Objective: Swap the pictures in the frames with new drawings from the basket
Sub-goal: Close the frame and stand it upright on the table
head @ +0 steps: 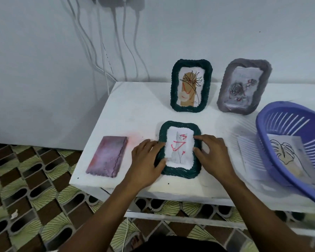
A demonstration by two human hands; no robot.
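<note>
A dark green woven frame [180, 171] lies flat near the table's front edge, with a grey cat drawing [179, 148] marked in red inside it. My left hand [145, 160] rests on the frame's left rim, fingers bent over the edge. My right hand [213, 151] presses on the right rim, fingertips touching the drawing's edge. A purple slatted basket [287, 146] stands tilted at the right and holds a leaf line drawing [282, 151]. Another sheet [247, 155] lies under the basket's left side.
Two frames stand upright at the back: a dark green one [191, 85] with a plant picture and a grey one [244, 86] with a rose picture. A purple-pink panel [106, 157] lies flat at the table's left. White cables [105, 51] hang down the wall.
</note>
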